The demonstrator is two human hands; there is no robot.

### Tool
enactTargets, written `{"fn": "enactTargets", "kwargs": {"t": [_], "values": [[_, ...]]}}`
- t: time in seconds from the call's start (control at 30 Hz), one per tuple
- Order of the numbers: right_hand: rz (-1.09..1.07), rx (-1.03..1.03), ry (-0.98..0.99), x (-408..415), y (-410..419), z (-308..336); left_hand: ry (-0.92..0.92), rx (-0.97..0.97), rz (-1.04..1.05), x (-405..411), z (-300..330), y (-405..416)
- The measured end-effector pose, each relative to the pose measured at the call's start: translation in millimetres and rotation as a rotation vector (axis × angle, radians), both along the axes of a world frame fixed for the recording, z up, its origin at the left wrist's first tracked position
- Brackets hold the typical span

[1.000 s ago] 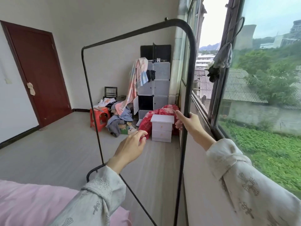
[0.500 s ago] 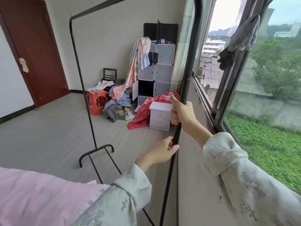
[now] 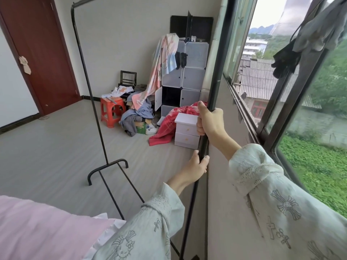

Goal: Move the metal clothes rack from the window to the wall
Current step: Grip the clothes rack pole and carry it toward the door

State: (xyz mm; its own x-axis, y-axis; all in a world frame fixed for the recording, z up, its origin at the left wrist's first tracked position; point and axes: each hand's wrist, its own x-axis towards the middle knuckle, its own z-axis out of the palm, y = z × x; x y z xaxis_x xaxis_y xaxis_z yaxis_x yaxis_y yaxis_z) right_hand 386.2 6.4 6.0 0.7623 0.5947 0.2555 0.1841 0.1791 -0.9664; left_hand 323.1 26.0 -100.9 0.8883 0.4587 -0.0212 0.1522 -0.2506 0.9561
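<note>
Metal clothes rack (image 3: pixel 88 98) in the head view stands beside the window (image 3: pixel 293 94), its near upright hard against the sill wall, its far foot on the floor (image 3: pixel 47 156), with a white drawer unit (image 3: pixel 186 130) just beyond. Both hands are wrapped shut around that near upright, the right hand (image 3: pixel 210 121) higher, the left hand (image 3: pixel 195 167) below it. By my reading the grip is made but the carry to the wall is not yet begun
</note>
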Motion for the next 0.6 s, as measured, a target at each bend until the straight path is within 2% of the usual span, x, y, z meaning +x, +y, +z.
{"fn": "enactTargets", "kwargs": {"t": [0.6], "values": [[0.026, -0.028, -0.005, 93.6, 204.1, -1.2, 0.065, 0.065, 0.051, 91.6, -1.1, 200.4]]}}
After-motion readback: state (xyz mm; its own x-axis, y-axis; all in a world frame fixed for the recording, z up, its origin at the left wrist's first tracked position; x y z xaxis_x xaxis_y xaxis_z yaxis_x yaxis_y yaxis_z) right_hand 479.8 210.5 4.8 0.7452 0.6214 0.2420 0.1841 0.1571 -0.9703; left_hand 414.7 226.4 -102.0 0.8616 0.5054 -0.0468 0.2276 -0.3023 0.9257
